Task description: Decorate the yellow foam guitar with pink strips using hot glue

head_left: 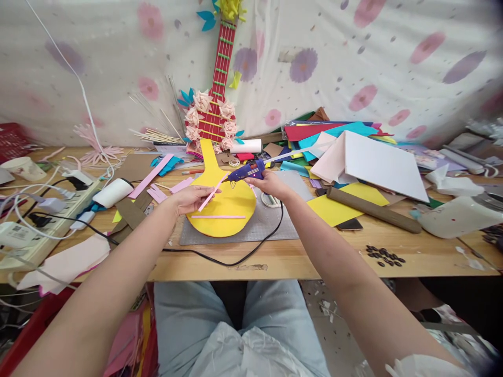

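My left hand [192,199] pinches a thin pink foam strip [212,192], tilted up to the right over a yellow guitar-shaped foam cutout [231,207] lying on a grey cutting mat [271,222]. My right hand [269,184] grips a blue hot glue gun [247,172], nozzle pointing left and touching the strip's upper end. A second pink strip [223,217] lies flat across the yellow cutout. The gun's black cord [251,250] loops along the table's front edge.
A red decorated foam guitar [215,84] leans on the floral sheet behind. Coloured foam sheets and a white board [377,162] pile up at right, with a cardboard tube [373,209] and a phone [349,225]. A power strip [51,220] and cables sit at left.
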Demonstrator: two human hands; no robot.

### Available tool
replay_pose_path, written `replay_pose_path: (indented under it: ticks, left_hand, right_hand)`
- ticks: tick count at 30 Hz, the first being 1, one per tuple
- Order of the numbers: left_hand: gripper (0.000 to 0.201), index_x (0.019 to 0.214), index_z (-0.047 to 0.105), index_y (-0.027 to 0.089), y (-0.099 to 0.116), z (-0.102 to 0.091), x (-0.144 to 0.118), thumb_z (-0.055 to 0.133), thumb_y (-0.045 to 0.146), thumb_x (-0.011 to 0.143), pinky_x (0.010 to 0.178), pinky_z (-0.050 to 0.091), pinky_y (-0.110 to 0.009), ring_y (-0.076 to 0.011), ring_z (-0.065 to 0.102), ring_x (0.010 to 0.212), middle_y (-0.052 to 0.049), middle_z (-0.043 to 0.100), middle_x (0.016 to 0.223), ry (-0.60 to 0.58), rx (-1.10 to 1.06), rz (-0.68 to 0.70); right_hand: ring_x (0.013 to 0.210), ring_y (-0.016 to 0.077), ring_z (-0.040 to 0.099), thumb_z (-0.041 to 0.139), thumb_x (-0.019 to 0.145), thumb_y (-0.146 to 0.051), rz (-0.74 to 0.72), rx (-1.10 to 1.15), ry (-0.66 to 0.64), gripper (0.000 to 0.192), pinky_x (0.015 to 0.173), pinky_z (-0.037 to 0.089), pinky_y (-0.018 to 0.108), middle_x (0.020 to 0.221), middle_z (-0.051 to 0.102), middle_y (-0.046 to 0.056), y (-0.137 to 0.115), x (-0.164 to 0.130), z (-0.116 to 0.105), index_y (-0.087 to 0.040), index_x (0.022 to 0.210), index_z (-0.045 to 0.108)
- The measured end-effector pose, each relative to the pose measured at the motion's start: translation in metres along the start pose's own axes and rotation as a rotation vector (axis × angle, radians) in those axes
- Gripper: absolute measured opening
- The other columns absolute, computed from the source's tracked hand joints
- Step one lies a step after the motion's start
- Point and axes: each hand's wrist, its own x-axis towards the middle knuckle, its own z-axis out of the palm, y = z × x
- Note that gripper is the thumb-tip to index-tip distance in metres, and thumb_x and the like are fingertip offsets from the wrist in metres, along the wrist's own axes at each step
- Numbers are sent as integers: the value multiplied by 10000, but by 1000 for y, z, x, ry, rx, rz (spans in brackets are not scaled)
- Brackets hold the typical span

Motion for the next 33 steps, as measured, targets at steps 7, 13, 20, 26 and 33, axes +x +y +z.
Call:
replay_pose_path:
  ticks: [7,13,20,26,33]
  left_hand:
    - [150,860,703,127,1,-3,1,621,205,762,438,405,-121,-43,505,504,-23,593,608,-32,18,-5]
    - [137,849,704,121,1,-2,-3,605,181,775,438,391,-103,-30,495,512,-14,579,607,-33,4,-34]
    - [157,857,700,116,2,-2,-4,557,158,808,418,373,-92,-27,496,507,-11,569,590,-14,-1,-46]
    - [140,835,701,109,4,1,-7,571,134,791,433,380,-98,-30,494,502,-12,571,570,13,6,-63]
    - [138,823,701,118,3,1,-8,567,120,788,449,393,-111,-40,516,516,-21,602,595,25,19,-72]
  right_hand:
    - [486,72,415,596,659,-532,-15,23,-129,391,486,337,223,613,557,4,-16,-11,-2,-142,653,566]
    - [594,109,491,628,635,-508,9,10,-17,372,570,384,238,643,565,12,-5,-3,-1,-148,663,540]
    - [669,142,545,626,662,-475,30,-37,27,363,628,422,262,755,626,50,0,0,-1,-133,783,604]
    - [793,177,591,618,691,-420,1,-36,44,339,721,438,281,886,661,69,2,1,-2,-135,873,627]
    - [779,178,596,622,686,-444,43,-83,101,342,696,438,282,874,668,63,6,3,-5,-147,856,628]
